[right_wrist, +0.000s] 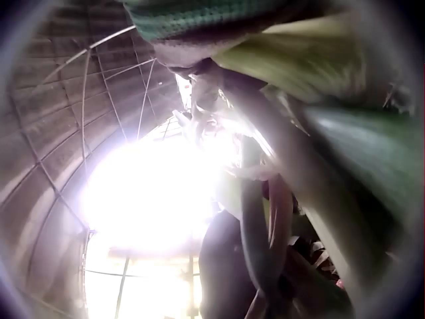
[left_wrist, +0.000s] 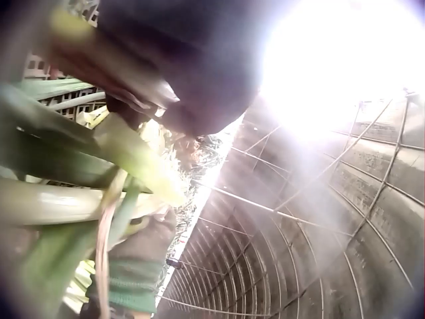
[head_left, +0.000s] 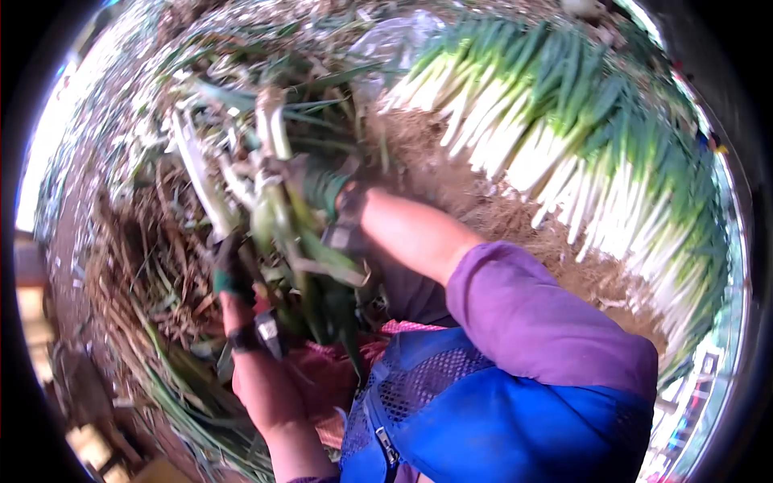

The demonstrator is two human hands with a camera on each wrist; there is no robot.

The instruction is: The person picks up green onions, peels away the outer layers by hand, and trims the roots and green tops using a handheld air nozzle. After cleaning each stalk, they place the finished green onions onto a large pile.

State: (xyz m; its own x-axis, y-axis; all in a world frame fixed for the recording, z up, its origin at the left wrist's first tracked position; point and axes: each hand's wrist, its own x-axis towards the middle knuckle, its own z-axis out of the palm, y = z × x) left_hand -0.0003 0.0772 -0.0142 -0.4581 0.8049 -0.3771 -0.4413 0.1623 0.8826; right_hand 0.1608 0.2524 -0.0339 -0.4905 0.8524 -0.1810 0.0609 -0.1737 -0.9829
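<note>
Both hands wear dark gloves with green cuffs and work among green onions close to the body. My left hand (head_left: 229, 256) grips the lower part of a green onion (head_left: 193, 165), whose long white stalk slants up and away. To its right, my right hand (head_left: 310, 179) holds more green onions with loose yellow-green outer leaves (head_left: 278, 217) that hang toward the lap. In the left wrist view the dark left glove (left_wrist: 182, 63) covers the top, and the right hand's glove (left_wrist: 143, 246) shows below the leaves. Fingertips are mostly hidden by stalks and leaves.
A long row of cleaned green onions (head_left: 555, 137), white ends toward me, curves along the right over brown soil (head_left: 451, 185). Uncleaned stalks and dry leaves (head_left: 153, 282) pile up at left. Clear plastic film (head_left: 398, 40) lies at the back. Ribbed greenhouse walls (left_wrist: 319, 219) rise around.
</note>
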